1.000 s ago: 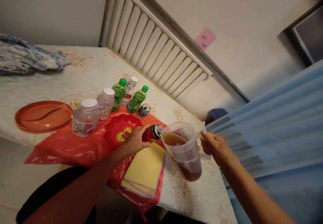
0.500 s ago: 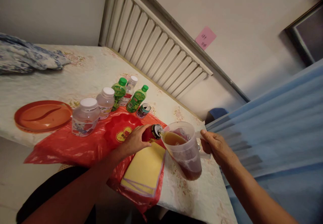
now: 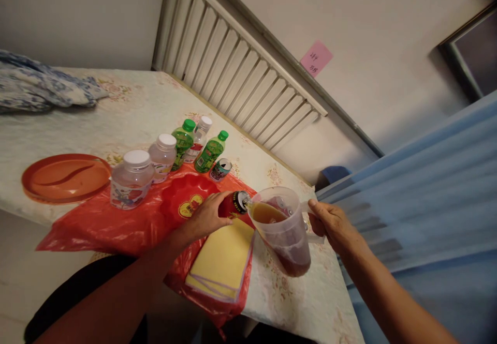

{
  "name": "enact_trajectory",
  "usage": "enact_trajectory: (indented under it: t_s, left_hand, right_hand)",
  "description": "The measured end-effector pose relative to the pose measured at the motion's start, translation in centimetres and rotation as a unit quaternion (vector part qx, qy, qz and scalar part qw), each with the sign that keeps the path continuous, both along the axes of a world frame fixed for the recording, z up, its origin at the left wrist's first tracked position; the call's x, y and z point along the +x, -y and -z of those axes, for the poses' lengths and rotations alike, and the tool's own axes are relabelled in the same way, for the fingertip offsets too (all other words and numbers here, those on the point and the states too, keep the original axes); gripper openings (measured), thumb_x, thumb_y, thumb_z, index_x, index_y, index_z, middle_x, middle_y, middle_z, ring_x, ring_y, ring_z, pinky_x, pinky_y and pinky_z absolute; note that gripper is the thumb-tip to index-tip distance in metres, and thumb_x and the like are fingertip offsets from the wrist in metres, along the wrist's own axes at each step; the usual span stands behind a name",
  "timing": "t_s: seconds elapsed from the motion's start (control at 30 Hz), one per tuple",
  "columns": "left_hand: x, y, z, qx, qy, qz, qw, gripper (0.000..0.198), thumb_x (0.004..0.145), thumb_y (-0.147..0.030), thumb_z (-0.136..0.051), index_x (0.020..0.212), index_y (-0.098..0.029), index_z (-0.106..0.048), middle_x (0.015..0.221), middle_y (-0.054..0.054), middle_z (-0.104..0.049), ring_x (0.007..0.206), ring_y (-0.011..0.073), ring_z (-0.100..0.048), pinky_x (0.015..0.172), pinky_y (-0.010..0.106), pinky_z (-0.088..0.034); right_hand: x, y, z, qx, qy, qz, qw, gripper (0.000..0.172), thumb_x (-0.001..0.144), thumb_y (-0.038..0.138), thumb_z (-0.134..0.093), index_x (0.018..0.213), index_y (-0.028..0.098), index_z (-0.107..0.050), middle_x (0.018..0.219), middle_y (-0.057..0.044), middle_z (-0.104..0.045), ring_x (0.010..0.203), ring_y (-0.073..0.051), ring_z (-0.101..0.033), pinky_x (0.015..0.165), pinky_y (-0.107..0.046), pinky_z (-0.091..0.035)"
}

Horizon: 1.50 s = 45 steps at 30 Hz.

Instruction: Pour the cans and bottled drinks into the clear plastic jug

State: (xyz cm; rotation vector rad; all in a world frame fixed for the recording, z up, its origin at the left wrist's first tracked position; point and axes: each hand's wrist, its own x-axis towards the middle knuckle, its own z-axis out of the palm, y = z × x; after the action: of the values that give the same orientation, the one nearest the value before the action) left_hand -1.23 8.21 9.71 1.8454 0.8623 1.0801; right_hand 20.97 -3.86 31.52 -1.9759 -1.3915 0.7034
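Observation:
My left hand point(image 3: 206, 218) is closed round a red drink can point(image 3: 233, 204), tipped with its mouth over the rim of a clear plastic pitcher point(image 3: 285, 235). Brown liquid fills part of the pitcher, which is tilted towards the can. My right hand point(image 3: 330, 222) grips the pitcher's handle. Both are held above the near right corner of the table point(image 3: 128, 111), over a red plastic bag point(image 3: 116, 222) and a stack of yellow sheets point(image 3: 225, 258).
Two clear jars with white lids point(image 3: 132, 178), two green bottles point(image 3: 212, 152), a clear bottle point(image 3: 200, 137) and an opened can point(image 3: 221, 169) stand behind the bag. A red tray point(image 3: 64, 176) lies left, a red dish point(image 3: 186, 199) on the bag. Blue cloth point(image 3: 419, 189) hangs right.

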Motion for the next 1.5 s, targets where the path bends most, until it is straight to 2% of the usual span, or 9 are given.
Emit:
enact_trajectory:
  t_s: [0.37, 1.5]
  left_hand:
    - [-0.22, 0.16, -0.32, -0.003, 0.001, 0.004, 1.000, 0.077, 0.063, -0.019, -0.076, 0.135, -0.022, -0.048, 0.134, 0.010, -0.057, 0.124, 0.0277, -0.051, 0.107, 0.042, -0.039]
    - [-0.33, 0.26, -0.45, -0.008, -0.011, 0.005, 1.000, 0.075, 0.064, -0.018, -0.075, 0.134, -0.020, -0.048, 0.134, 0.010, -0.057, 0.125, 0.0278, -0.051, 0.107, 0.042, -0.039]
  right_hand:
    - [-0.21, 0.01, -0.16, -0.003, 0.006, -0.005, 1.000, 0.062, 0.078, 0.072, -0.054, 0.046, 0.021, -0.039, 0.040, 0.005, -0.034, 0.040, -0.008, -0.026, 0.043, -0.025, -0.019]
    - [-0.59, -0.22, -0.32, -0.013, 0.024, -0.001, 1.000, 0.062, 0.074, 0.074, -0.054, 0.046, 0.022, -0.037, 0.041, 0.005, -0.033, 0.040, -0.008, -0.026, 0.042, -0.025, -0.021]
